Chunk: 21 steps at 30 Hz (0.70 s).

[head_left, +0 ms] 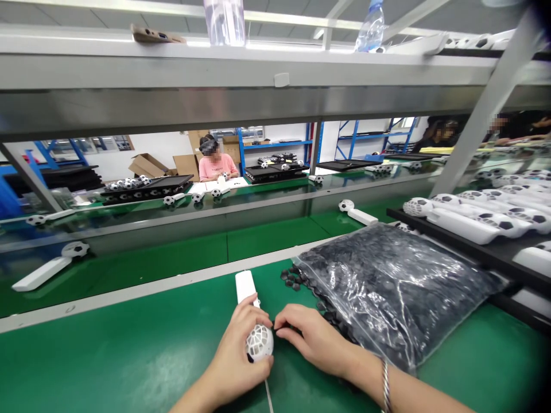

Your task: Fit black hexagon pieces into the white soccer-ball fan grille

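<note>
A white device with a latticed soccer-ball head (259, 342) and a flat white handle (245, 285) lies on the green work surface, its handle pointing away from me. My left hand (239, 347) is closed around the ball head, fingers on its far side and thumb on its near side. Just right of the ball, my right hand (307, 338) pinches a tiny black piece between thumb and forefinger, close to the ball's side. Loose black pieces (293, 280) are scattered beside a clear plastic bag (400, 287) full of similar pieces, right of my hands.
A black tray (465, 235) of similar white devices stands at the right. Beyond the work surface runs a green conveyor (189, 244) carrying finished-looking devices (75, 249). A metal shelf (172, 103) spans overhead. Across the line sits a person in pink (217, 166).
</note>
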### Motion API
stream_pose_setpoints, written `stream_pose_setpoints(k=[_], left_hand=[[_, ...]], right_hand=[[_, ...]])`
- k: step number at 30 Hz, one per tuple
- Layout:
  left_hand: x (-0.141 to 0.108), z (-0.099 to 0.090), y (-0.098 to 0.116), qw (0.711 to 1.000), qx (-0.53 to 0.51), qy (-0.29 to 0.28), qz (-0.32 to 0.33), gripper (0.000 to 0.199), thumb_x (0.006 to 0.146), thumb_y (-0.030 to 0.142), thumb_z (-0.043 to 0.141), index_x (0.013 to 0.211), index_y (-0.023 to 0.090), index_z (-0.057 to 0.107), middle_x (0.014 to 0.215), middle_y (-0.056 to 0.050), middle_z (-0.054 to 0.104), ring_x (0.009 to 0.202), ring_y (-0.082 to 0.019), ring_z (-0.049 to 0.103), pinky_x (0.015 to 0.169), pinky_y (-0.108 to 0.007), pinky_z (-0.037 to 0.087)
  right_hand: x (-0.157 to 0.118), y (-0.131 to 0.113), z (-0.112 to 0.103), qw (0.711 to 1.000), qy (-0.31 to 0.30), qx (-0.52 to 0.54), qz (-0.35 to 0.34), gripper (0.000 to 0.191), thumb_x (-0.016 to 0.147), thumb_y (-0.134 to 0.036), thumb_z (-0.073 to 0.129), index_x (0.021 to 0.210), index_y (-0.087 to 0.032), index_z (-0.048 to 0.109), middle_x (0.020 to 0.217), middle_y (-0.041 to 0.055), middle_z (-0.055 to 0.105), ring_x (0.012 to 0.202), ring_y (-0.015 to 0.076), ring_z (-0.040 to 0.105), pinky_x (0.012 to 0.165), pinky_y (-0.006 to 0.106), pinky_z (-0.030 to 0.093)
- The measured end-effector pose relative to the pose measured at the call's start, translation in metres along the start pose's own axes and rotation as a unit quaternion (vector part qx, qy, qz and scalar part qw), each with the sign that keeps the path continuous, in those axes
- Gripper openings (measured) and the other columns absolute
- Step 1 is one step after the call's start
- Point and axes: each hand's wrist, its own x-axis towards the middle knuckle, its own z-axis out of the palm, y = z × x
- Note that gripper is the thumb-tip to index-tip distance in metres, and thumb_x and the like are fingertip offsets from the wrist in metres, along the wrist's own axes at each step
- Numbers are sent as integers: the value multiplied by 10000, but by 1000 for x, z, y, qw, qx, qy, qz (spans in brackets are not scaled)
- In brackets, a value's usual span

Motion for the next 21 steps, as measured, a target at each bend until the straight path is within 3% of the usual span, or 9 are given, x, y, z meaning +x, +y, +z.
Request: stream_pose_setpoints(k=[21], left_hand=[[-1,0,-2,1000,-22,-2,1,413,525,54,507,901,224,522,1009,-25,550,1271,-272,247,1071,-459,227]], right_hand=[[1,-3,1,1000,6,26,4,83,857,-138,507,848,-172,582,823,2,574,792,118,513,732,216,397]])
